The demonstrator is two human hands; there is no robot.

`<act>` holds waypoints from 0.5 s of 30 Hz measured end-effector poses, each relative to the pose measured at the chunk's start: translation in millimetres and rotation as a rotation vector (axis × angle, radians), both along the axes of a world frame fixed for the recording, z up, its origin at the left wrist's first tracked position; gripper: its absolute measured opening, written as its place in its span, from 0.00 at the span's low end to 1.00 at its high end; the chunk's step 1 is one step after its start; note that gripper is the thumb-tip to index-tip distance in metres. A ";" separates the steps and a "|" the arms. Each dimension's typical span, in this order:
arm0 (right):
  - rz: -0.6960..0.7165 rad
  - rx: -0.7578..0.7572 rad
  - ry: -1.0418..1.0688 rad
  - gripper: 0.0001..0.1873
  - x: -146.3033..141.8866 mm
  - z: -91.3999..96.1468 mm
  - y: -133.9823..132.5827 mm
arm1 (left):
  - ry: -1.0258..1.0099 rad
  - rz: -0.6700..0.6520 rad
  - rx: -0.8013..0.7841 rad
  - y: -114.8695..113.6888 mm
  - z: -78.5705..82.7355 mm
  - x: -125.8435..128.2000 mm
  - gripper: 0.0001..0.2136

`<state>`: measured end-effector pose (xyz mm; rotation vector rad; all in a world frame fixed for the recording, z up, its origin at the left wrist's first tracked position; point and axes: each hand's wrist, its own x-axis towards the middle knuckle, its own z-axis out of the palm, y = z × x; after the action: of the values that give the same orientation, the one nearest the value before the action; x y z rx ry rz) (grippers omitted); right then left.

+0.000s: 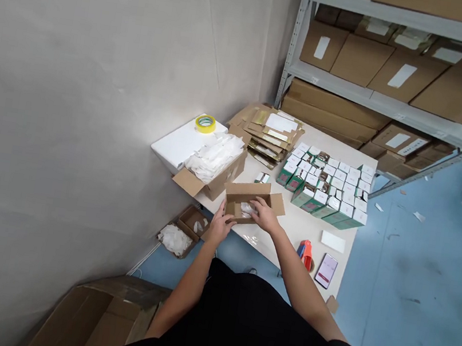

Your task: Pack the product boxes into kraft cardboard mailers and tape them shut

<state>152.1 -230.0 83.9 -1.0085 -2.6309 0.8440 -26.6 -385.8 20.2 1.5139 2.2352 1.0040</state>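
A small open cardboard box (248, 188) with its flaps raised sits at the near edge of the white table. My left hand (220, 224) grips its left near corner, thumb along the front wall. Reaching inside, my right hand (266, 215) has its fingers curled on a whitish crumpled packet (246, 208) at the bottom; the fingertips are partly hidden. Just behind the box stands a small white-topped carton (262, 178). To the left, a larger open box (230, 176) is heaped with white paper-like packing (219, 154).
Rows of green-and-white cartons (341, 192) stand at the back right, beside stacked flattened cardboard (274, 130). A red tape dispenser (305, 255), a phone (326, 270) and a white block (332, 241) lie on the right. Yellow tape (205, 123) rests on a white foam box (179, 139). Shelves (381, 100) rise behind.
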 end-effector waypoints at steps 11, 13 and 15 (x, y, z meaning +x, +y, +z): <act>-0.541 0.084 0.227 0.24 105.8 -19.8 7.4 | -0.167 -0.346 -0.112 57.9 -34.0 53.3 0.06; -0.577 0.075 0.195 0.25 116.6 -20.1 5.0 | -0.202 -0.406 -0.141 73.2 -38.9 58.7 0.06; -0.616 0.062 0.174 0.26 125.1 -22.7 5.3 | -0.222 -0.457 -0.160 90.0 -44.9 63.0 0.07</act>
<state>277.2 -224.7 61.3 -1.5256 -1.9997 0.6550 36.5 -295.8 -24.7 1.6433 1.6684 0.7856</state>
